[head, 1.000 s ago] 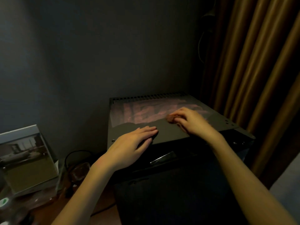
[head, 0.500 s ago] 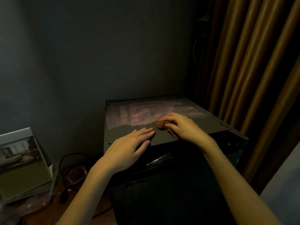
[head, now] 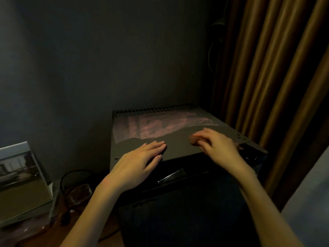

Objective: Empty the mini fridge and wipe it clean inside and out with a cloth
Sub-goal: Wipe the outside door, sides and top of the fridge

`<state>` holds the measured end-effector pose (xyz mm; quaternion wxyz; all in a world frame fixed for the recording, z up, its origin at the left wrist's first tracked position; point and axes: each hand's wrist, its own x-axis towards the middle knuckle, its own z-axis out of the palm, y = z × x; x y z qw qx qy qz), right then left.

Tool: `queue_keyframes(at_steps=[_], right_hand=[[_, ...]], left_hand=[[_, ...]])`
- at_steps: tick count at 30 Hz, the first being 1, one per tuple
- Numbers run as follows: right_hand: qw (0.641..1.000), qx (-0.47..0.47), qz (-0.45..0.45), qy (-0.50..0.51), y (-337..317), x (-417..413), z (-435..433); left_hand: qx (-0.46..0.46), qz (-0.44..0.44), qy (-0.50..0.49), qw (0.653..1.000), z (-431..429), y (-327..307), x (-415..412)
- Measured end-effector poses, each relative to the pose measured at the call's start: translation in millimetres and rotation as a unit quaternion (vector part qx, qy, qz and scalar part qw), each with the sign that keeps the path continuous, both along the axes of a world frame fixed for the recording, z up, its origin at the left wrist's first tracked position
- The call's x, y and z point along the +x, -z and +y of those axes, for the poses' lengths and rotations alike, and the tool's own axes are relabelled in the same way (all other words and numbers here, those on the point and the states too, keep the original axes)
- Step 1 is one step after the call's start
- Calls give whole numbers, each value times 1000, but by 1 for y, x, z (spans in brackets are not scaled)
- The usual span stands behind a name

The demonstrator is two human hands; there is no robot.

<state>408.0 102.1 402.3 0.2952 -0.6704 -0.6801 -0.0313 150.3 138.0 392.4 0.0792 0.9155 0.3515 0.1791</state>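
I saw the dark mini fridge (head: 179,146) standing beside the curtain (head: 267,68). The left hand (head: 140,163) lay flat on its top, front-left, fingers straight. The right hand (head: 219,148) curled its fingers over a small reddish cloth (head: 193,139), blurred, on the top's right side.

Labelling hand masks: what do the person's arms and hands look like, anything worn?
Left hand and right hand are bare, no gloves. Left forearm and right forearm are bare to the frame edge, no sleeves. No watch, ring or bracelet visible, though light is dim.
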Motion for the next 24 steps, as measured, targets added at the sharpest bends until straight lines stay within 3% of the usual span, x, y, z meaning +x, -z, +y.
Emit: queue_keyframes(at_steps=[3,6,10,13,17,21,24], right_hand=[[994,-30,-10,-100,-4,-23,27],[990,-69,6,-121,-8,0,62],[998,-34,-7,48,-9,62,80],[981,-11,-46,190,-7,90,58],[973,13,-75,220,-7,57,12],[990,44,-116,70,-8,-10,-3],[997,17,-17,-72,-13,-29,18]], left_hand=[[-4,0,-2,1000,-1,-1,0],[-6,9,-4,1000,-5,-5,0],[-8,13,-3,1000,-6,-6,-1],[0,9,-5,1000,-5,-4,-1],[1,-3,-8,1000,-4,-2,-1],[4,-4,-9,1000,-4,-3,0],[-3,-5,-11,1000,-6,-5,0]])
